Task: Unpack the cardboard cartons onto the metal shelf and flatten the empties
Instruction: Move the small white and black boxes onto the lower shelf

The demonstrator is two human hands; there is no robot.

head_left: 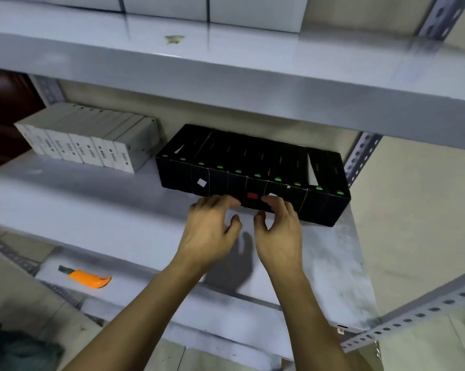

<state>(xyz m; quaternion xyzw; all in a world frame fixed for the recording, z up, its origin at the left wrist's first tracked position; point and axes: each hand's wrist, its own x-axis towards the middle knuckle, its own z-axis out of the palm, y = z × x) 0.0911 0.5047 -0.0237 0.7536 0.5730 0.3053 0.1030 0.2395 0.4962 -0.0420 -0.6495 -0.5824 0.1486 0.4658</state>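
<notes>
Standing upright, black boxes [252,170], green-tabbed, perhaps ten, on metal shelf [92,204].

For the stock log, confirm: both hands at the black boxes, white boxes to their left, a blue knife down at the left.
Wrong on one point: the head view shows the knife is orange, not blue. The left hand, right hand, black boxes and white boxes are as stated.

Head camera, close, facing forward and down onto metal shelf [92,210]
</notes>
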